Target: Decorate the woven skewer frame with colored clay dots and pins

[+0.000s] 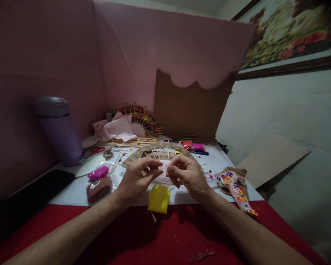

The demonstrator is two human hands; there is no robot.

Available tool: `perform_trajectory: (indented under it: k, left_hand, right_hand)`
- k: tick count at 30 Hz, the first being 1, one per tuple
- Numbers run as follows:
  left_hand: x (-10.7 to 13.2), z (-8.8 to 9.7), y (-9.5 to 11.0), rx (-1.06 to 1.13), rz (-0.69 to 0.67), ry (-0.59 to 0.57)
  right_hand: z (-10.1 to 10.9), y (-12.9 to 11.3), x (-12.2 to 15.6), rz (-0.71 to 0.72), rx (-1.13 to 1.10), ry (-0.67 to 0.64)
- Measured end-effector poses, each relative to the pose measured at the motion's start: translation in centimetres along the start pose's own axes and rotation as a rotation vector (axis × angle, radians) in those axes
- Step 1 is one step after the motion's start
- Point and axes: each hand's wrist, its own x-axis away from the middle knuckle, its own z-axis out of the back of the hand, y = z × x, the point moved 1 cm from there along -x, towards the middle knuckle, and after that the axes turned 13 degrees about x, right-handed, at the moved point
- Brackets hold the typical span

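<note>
Over the white sheet point(223, 158), my left hand point(136, 176) is closed, its thumb and forefinger drawn together. Facing it, a small gap away, my right hand point(190, 176) is pinched as well. Whatever sits between the fingertips is too small to make out. Behind both hands lies a half-round, twine-wrapped piece point(165, 147) with thin sticks radiating outward, tipped with coloured balls. My hands partly hide its pale pink centre. Just below them rests a yellow packet of modelling clay point(158, 199), touched by neither hand.
Pink and brown clay packets point(99, 187) lie left, near a purple bottle point(60, 132) and red-handled scissors point(98, 149). Red and pink packets point(193, 145) lie behind. A flower-patterned figure point(237, 189) is at right. A similar decorated half-round point(143, 117) stands behind, near brown cardboard point(190, 106).
</note>
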Motion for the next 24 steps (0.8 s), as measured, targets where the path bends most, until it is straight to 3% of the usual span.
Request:
perform_trajectory:
  k: [4, 8, 17, 24]
  left_hand:
    - [0.04, -0.30, 0.87, -0.012, -0.074, -0.063]
    - [0.07, -0.33, 0.82, 0.039, -0.063, -0.060]
    - [-0.34, 0.18, 0.23, 0.347, 0.314, 0.023]
    - [-0.41, 0.24, 0.41, 0.413, 0.368, 0.007]
  right_hand:
    - [-0.55, 0.51, 0.34, -0.008, -0.006, -0.048]
    - [-0.75, 0.46, 0.46, 0.029, 0.015, -0.067]
    - [-0.57, 0.12, 0.81, 0.112, 0.236, 0.080]
    - [-0.63, 0.45, 1.05, 0.203, 0.376, 0.118]
